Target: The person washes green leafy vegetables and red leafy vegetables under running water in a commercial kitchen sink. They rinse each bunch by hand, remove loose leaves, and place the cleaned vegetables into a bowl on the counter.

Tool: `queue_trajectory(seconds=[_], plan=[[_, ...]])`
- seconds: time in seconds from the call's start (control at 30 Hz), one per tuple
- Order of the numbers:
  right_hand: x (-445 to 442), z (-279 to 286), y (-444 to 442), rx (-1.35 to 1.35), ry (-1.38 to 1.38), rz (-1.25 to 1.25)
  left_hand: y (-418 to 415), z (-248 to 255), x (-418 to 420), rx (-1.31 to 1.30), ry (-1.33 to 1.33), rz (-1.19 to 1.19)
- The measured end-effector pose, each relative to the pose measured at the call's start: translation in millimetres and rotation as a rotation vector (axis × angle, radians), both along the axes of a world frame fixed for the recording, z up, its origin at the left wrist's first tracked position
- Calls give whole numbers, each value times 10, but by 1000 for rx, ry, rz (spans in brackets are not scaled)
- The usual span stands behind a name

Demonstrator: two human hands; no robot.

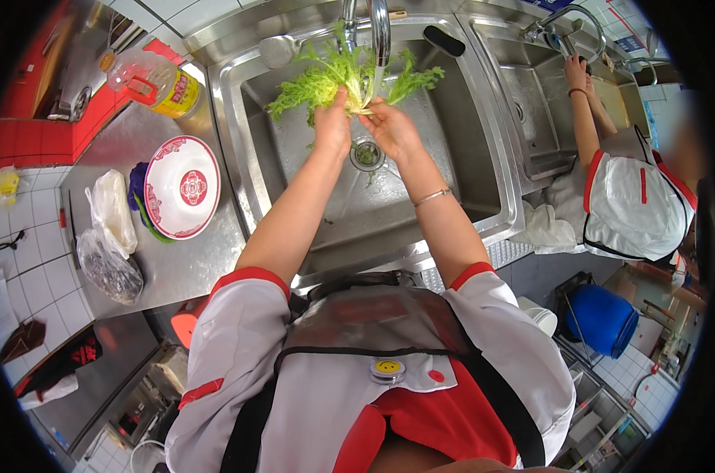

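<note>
Over a stainless steel sink (404,195), both my hands hold a head of frilly green lettuce (319,88) under the tap (380,35), from which water runs. My left hand (332,127) grips the pale base from the left, thumb on the stems. On the right, my right hand (393,130) has thumb and fingers on the white stem ends, just below the spout. Some frilly leaves (415,77) spread out to the right of the stream. Below my hands, green scraps lie in and around the drain (367,155).
Left of the sink, a metal counter (174,266) holds a red-patterned white bowl (183,189), plastic bags (110,266) and a large oil bottle (153,83). A black brush (444,41) and a ladle (279,51) lie along the back rim. At the right, a co-worker (635,195) works at another sink (528,106).
</note>
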State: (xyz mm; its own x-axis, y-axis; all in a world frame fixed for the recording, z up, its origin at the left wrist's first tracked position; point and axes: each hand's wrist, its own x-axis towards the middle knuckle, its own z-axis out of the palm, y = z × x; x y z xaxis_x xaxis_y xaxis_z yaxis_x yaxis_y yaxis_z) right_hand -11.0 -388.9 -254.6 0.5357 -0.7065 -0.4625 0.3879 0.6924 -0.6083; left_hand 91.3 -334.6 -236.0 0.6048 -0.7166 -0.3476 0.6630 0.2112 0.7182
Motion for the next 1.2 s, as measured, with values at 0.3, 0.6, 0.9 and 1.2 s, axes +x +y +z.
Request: queue_trajectory(seconds=[0.3, 0.6, 0.9, 1.2], plan=[[53, 73, -37, -36, -56, -25, -40, 134, 4, -88, -123, 1], [-13, 143, -75, 27, -28, 151, 23, 241, 47, 113, -394, -1], [-81, 135, -67, 16, -117, 46, -47, 232, 43, 3, -239, 27], [-13, 299, -53, -15, -103, 51, 23, 234, -76, 119, -434, -66]])
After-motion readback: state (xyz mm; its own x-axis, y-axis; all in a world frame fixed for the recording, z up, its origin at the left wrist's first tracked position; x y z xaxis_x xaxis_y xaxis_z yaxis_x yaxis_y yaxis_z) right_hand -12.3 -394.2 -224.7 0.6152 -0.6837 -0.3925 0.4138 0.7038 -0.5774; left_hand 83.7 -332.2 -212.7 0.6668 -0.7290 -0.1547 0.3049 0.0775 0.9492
